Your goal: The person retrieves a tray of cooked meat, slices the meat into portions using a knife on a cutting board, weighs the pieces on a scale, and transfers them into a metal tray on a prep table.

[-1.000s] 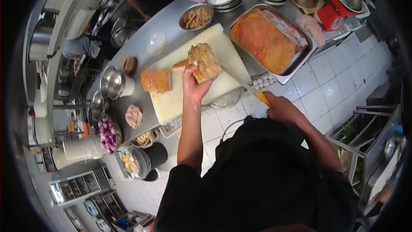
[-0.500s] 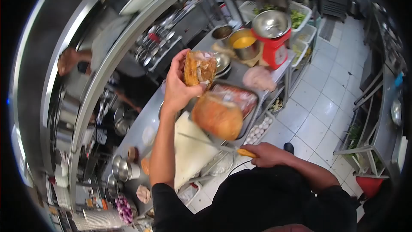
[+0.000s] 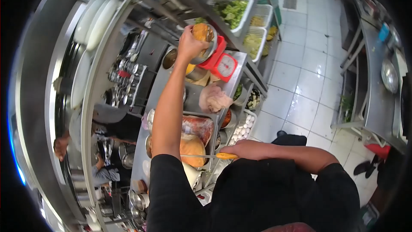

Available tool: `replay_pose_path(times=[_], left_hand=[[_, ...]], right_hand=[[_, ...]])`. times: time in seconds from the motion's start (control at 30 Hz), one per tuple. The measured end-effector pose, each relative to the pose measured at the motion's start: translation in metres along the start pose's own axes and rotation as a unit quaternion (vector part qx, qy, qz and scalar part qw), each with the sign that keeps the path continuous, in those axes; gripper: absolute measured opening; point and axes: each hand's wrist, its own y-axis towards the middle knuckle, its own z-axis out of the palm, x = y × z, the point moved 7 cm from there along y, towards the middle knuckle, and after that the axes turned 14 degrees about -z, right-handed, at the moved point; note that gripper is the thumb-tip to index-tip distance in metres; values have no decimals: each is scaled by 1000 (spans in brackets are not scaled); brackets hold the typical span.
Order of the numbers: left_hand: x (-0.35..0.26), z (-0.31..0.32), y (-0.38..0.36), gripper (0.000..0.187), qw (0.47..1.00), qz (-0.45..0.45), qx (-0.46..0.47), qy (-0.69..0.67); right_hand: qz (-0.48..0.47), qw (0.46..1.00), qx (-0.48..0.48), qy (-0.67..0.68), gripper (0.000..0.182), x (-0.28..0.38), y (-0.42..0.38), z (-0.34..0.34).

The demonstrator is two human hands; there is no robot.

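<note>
My left hand (image 3: 191, 43) is stretched out at the far end of the counter, its fingers closed round a browned chunk of meat (image 3: 200, 32). The chunk is at a steel bowl (image 3: 211, 50) on a red dial scale (image 3: 225, 65); whether it touches the bowl's bottom is hidden. Close to my body, my right hand (image 3: 245, 149) grips a knife (image 3: 226, 156) by its yellow handle, blade pointing left. Under the blade lies a large orange-brown piece of meat (image 3: 192, 147), partly covered by my left arm. Beside it, red meat (image 3: 198, 128) rests in a metal tray (image 3: 213, 142).
Pale raw meat (image 3: 216, 98) sits on the counter (image 3: 161, 87) near the scale. White baskets (image 3: 250, 12) of cut greens stand beyond. Eggs (image 3: 242, 129) are on a lower level. Another person's hand (image 3: 61, 147) shows at left, behind the shelf (image 3: 88, 116).
My left hand has carried the meat chunk away from the tray to the bowl on the scale. My right hand with the knife has shifted slightly left, and the view has turned.
</note>
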Motion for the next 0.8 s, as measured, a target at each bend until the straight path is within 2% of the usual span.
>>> replay_pose_path(times=[0.07,0.13,0.2,0.27,0.33,0.37,0.47,0.5,0.53,0.73,0.8], left_hand=[[7,19,5,82,999,3,-21,33],[17,33,7,81,999,-10,9,39],[28,37,11,81,999,-6,-16,48],[38,42,9,82,999,-23,9,48],[39,43,6,82,999,-13,7,37],[40,44,6,81,999,-20,17,32],[42,46,6,87,998,-21,24,57],[40,45,5,91,998,10,11,60],[38,44,3,94,998,2,13,60],[38,40,-1,98,997,-18,31,66],[42,41,1,100,997,-31,65,23]], right_hand=[[13,1000,-12,22,33,-10,-3,-5],[21,999,-17,42,33,-12,-7,-11],[-4,999,-40,23,34,-1,-13,-29],[12,998,-35,44,32,-8,-14,-32],[6,1000,9,19,41,-14,-9,-27],[-12,1000,6,24,38,-12,-9,-29],[-16,999,33,27,35,-19,-3,-25],[-60,996,-29,63,38,-19,-1,-29],[-59,995,-34,71,38,-20,0,-29],[-52,998,6,37,37,-17,1,-35],[-51,998,13,39,35,-17,1,-36]])
